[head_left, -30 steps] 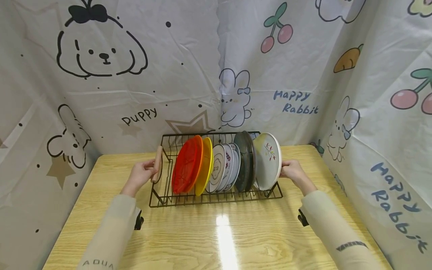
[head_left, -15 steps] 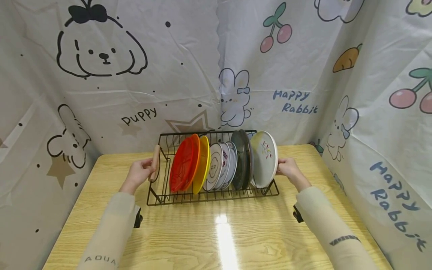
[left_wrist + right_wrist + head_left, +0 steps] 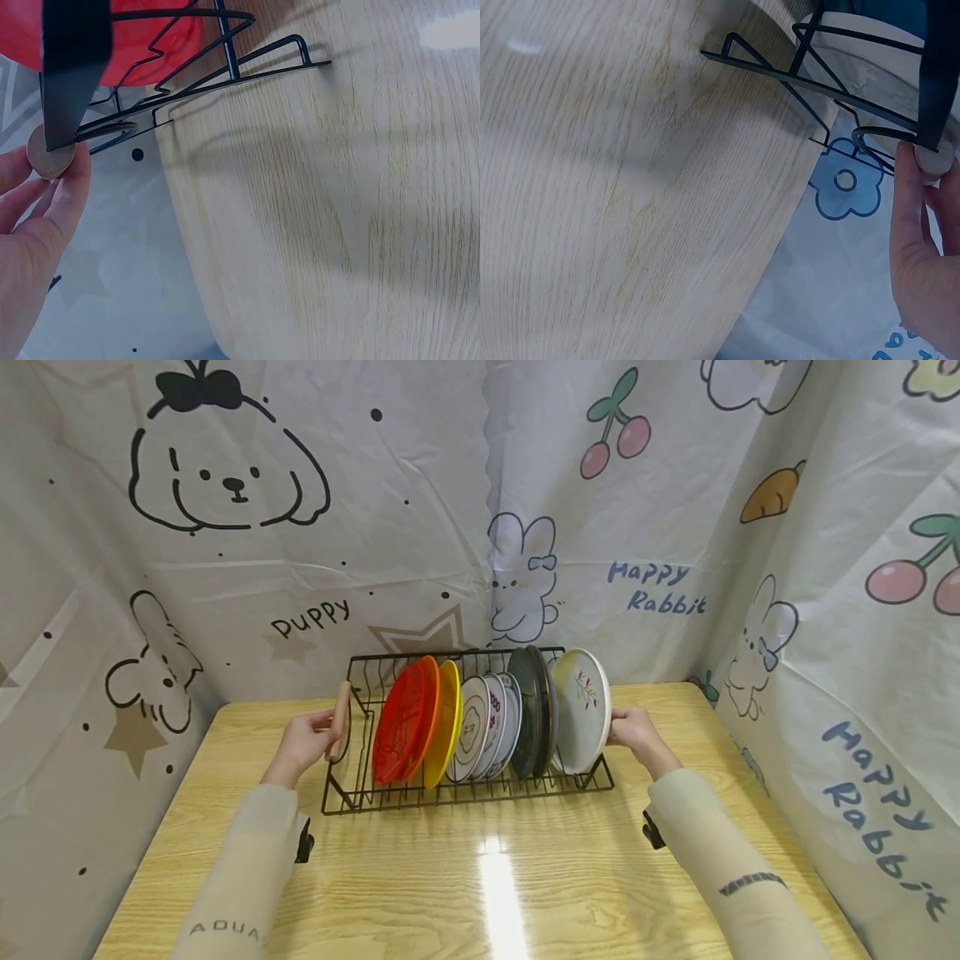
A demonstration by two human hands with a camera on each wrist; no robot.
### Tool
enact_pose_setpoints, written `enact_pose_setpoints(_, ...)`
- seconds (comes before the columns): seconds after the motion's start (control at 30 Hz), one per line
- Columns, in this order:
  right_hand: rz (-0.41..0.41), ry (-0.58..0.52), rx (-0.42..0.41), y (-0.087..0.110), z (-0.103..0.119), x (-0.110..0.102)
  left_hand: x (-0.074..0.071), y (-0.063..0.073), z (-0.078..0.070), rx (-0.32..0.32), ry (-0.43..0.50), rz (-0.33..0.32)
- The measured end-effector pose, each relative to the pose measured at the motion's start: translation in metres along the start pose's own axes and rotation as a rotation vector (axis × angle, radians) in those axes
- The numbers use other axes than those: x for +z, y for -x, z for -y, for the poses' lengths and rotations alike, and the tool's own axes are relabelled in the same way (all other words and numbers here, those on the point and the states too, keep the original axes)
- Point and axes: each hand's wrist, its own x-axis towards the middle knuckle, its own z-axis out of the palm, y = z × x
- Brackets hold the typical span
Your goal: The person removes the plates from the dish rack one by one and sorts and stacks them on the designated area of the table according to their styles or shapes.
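A black wire dish rack [image 3: 480, 800] stands on the wooden table near the back, full of upright plates. From left to right these are a red plate [image 3: 396, 727], an orange one [image 3: 431, 718], a yellow plate [image 3: 448, 727], several small white patterned plates [image 3: 471, 735], dark plates [image 3: 531, 714] and a large white plate [image 3: 585, 718] with a leaf print. My left hand [image 3: 302, 745] grips the rack's wooden handle [image 3: 341, 722] at the left end. At the other end my right hand [image 3: 637, 735] pinches a second round wooden handle [image 3: 934, 160], which the white plate hides in the head view.
The pale wooden table [image 3: 420, 885] stretches in front of the rack. Right behind it hangs a printed curtain [image 3: 420, 552], and more curtain [image 3: 832, 693] closes in the right side. Curtain also lines the left side.
The rack with its plates has shifted a little to the left and slightly back. Both hands have moved with it, still holding the two handles.
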Motion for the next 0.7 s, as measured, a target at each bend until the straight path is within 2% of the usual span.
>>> enact_pose_setpoints(0.43,-0.004,-0.034,-0.012,-0.0040,0.0012,0.0021,-0.0038,-0.0029,-0.0008,-0.006,-0.007,0.006)
enact_pose_setpoints(0.7,0.034,-0.018,-0.022,-0.0025,0.0027,0.0016,-0.0042,-0.0026,0.0007,0.003,-0.011,-0.006)
